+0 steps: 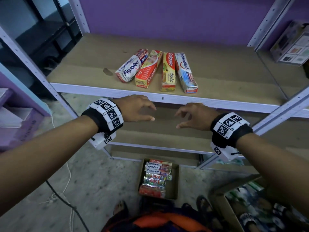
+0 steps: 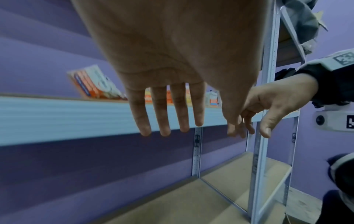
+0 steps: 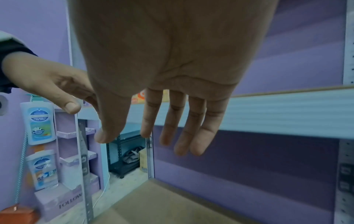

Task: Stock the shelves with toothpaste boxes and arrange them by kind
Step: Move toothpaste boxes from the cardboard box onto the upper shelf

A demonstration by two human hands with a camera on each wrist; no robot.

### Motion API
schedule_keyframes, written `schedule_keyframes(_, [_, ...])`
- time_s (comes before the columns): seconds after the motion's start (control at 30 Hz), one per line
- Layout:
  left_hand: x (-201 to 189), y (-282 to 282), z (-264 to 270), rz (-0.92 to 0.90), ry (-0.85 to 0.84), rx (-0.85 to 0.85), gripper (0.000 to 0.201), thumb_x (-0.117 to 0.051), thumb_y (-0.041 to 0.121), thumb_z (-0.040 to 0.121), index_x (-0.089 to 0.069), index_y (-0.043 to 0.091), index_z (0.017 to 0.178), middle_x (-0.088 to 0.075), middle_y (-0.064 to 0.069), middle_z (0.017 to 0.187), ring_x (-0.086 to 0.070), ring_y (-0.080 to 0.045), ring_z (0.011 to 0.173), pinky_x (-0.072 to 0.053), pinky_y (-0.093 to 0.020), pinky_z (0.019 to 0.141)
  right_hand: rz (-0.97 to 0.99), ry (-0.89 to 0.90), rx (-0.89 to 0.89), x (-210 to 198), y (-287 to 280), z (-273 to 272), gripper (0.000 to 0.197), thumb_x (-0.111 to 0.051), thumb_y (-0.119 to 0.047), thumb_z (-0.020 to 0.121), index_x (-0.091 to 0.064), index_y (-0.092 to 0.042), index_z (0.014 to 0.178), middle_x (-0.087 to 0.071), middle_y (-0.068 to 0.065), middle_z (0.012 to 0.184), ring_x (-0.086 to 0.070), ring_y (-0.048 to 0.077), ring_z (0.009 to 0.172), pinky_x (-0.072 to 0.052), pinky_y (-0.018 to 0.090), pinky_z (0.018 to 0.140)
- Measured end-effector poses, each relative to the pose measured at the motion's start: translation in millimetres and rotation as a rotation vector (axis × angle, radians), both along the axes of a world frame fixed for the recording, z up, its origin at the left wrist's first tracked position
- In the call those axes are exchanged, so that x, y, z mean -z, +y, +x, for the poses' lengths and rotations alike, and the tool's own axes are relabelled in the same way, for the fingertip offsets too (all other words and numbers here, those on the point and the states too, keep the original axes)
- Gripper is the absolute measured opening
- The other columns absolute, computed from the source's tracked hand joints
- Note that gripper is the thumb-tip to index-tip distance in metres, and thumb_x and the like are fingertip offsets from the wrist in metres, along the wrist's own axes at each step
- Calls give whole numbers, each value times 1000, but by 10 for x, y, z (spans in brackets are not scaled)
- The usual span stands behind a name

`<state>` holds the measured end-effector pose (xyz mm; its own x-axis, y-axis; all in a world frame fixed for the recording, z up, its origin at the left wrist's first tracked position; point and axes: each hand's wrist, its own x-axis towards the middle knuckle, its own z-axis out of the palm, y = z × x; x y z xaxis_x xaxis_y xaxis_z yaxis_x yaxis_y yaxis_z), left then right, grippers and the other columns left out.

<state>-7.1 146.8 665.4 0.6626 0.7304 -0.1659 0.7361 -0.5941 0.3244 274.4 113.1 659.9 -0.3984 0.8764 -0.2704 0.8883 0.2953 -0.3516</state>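
Note:
Several toothpaste boxes lie side by side on the brown shelf board (image 1: 225,77): a white Pepsodent box (image 1: 131,66), a red Colgate box (image 1: 148,69), a yellow-red Colgate box (image 1: 168,71) and another white Pepsodent box (image 1: 187,72). My left hand (image 1: 140,109) and my right hand (image 1: 190,116) hover empty just below the shelf's white front rail (image 1: 103,91), fingers relaxed and spread. The wrist views show my left hand (image 2: 172,109) and right hand (image 3: 172,121) palm down, holding nothing. On the floor a cardboard tray (image 1: 174,181) holds several more toothpaste boxes (image 1: 157,171).
A lower brown shelf board (image 1: 160,131) lies under my hands. Another carton (image 1: 234,213) of packets stands at the bottom right. A printed box (image 1: 292,46) sits on the adjoining shelf to the right. Cables (image 1: 66,196) run over the floor at left. A lotion display (image 3: 38,121) stands left.

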Motion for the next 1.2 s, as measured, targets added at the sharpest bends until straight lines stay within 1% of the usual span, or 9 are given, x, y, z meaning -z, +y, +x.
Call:
schedule_keyframes(0.1, [288, -110, 42, -75, 17, -9, 48, -57, 62, 87, -58, 37, 127, -56, 10, 121, -57, -10, 106, -41, -26, 87, -98, -25, 29, 319, -59, 11, 47, -75, -57, 77, -64, -33, 115, -63, -12, 105, -56, 6, 84, -45, 26, 81])
schedule_keyframes(0.2, [632, -201, 66, -192, 10, -47, 42, -59, 57, 89, -59, 36, 126, -54, 13, 117, -56, -9, 105, -42, -25, 89, -195, -20, 48, 676, -133, 31, 41, -76, -56, 77, -65, -34, 110, -62, -11, 101, -58, 11, 89, -51, 33, 89])
schedule_keyframes(0.4, [1538, -427, 102, -379, -25, -116, 28, -64, 36, 91, -68, 25, 116, -66, 3, 113, -62, -16, 95, -48, -27, 86, -408, 18, 88, 1428, -409, 54, 34, -73, -52, 81, -65, -34, 109, -63, -9, 103, -61, 16, 97, -49, 31, 87])
schedule_keyframes(0.6, [2570, -776, 68, -605, 50, -219, 26, -61, 40, 91, -66, 30, 115, -69, 7, 115, -53, 3, 73, -48, -25, 83, -622, 0, 133, 2294, -720, 13, 28, -69, -48, 87, -65, -31, 108, -65, -5, 110, -60, 16, 103, -46, 29, 90])
schedule_keyframes(0.73, [3243, -980, 7, -723, 108, -280, 21, -58, 36, 93, -66, 34, 113, -67, 7, 116, -56, -3, 78, -42, -22, 79, -720, -13, 162, 2954, -908, -18, 26, -68, -46, 87, -66, -26, 104, -66, -3, 110, -60, 19, 105, -47, 31, 93])
schedule_keyframes(0.8, [3560, -1058, -13, -751, 121, -303, 20, -56, 32, 95, -68, 29, 111, -66, 5, 117, -60, -12, 91, -40, -22, 82, -756, -30, 181, 3293, -989, -36, 29, -65, -49, 88, -67, -25, 104, -67, -1, 107, -62, 21, 102, -49, 35, 93])
schedule_keyframes(0.9, [4025, -1111, -12, -783, 177, -321, 22, -54, 31, 97, -68, 24, 111, -66, 1, 118, -61, -20, 109, -41, -24, 86, -809, -14, 260, 3772, -1084, -56, 28, -66, -52, 86, -68, -32, 105, -65, -6, 100, -61, 17, 97, -48, 30, 84])
schedule_keyframes(1.03, [4673, -1083, -41, -794, 207, -351, 22, -54, 35, 96, -69, 25, 109, -68, -1, 115, -62, -22, 106, -49, -33, 93, -818, 29, 305, 4406, -1145, -85, 20, -66, -46, 88, -70, -29, 98, -60, -19, 83, -60, 12, 91, -43, 24, 76])
schedule_keyframes(1.2, [5520, -1038, -11, -775, 198, -381, 26, -55, 40, 96, -69, 24, 112, -67, -2, 119, -61, -25, 106, -40, -26, 81, -786, 21, 252, 5222, -1154, -152, 22, -62, -42, 93, -72, -26, 103, -58, -14, 86, -52, 4, 78, -36, 13, 63])
